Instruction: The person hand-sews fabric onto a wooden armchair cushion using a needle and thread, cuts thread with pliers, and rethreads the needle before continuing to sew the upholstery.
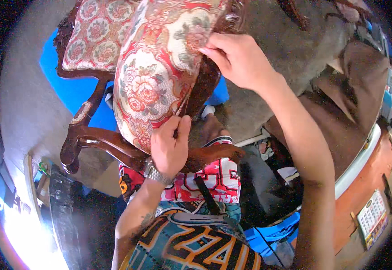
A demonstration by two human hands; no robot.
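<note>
A carved dark-wood chair (pixel 95 145) lies tilted across my lap, with a floral cream-and-red upholstered seat (pixel 139 85) and a matching back panel (pixel 94 38). My left hand (pixel 168 144), a watch on its wrist, is closed at the seat's lower right edge, its thumb and fingers gripping the fabric edge. My right hand (pixel 234 60) pinches that same edge higher up, near the top of the seat, with its thumb and forefinger. Whatever thin piece may lie between those fingertips is too small to make out.
A blue mat (pixel 56 58) lies beneath the chair on the grey floor. Brown fabric (pixel 358 76) is draped at the right, beside an orange panel (pixel 349 211) with a calendar (pixel 371 218). A blue plastic item (pixel 268 234) sits low right. Bright light fills the lower left.
</note>
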